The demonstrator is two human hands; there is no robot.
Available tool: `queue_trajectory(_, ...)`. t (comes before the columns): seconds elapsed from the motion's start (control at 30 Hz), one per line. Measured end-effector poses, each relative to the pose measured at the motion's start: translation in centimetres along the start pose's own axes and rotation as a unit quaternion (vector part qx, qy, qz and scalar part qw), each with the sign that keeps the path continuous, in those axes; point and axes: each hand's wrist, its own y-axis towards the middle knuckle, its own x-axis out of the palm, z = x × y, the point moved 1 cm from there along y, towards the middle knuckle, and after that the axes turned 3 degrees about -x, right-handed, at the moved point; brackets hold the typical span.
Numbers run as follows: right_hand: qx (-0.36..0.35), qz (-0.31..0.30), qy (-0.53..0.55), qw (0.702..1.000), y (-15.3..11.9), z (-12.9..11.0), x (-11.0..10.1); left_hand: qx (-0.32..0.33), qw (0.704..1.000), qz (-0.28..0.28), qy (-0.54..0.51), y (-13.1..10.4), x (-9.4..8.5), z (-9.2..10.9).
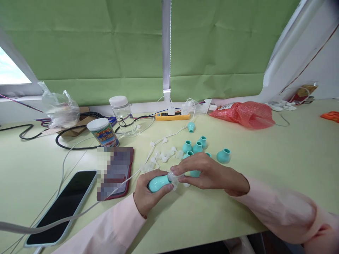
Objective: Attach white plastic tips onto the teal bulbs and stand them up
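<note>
My left hand (151, 194) is closed around a turquoise rubber bulb (158, 183), which lies tilted with its neck to the right. At that neck sits a translucent nozzle (173, 177), pinched between the thumb and fingers of my right hand (205, 173). The nozzle touches the bulb; whether it is seated inside the neck I cannot tell. Behind my right hand stand several more turquoise bulbs (197, 147), some partly hidden by it. One separate bulb (224, 155) rests farther right. Loose translucent nozzles (165, 155) are scattered beyond my left hand.
Left of my hands lie a dark phone (63, 208) and a phone in a red case (119, 173), crossed by a white cable (143, 165). Behind are a can (103, 133), a clear jar (124, 118), a yellow power strip (173, 117) and a red bubble-wrap bag (246, 113).
</note>
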Motion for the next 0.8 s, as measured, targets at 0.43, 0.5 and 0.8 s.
queue_trajectory(0.43,-0.006,0.000,0.058,0.998,0.1,-0.8,-0.2,-0.211,0.929,-0.163,-0.258,0.2,0.2,0.4)
queue_trajectory(0.5,0.020,0.013,0.046,0.999,0.1,-0.7,-0.1,-0.207,0.937,-0.151,-0.239,0.3,0.1,0.2)
queue_trajectory(0.8,0.159,0.057,0.100,0.981,0.3,-0.1,1.0,-0.152,0.981,-0.058,-0.109,0.4,0.2,-0.2)
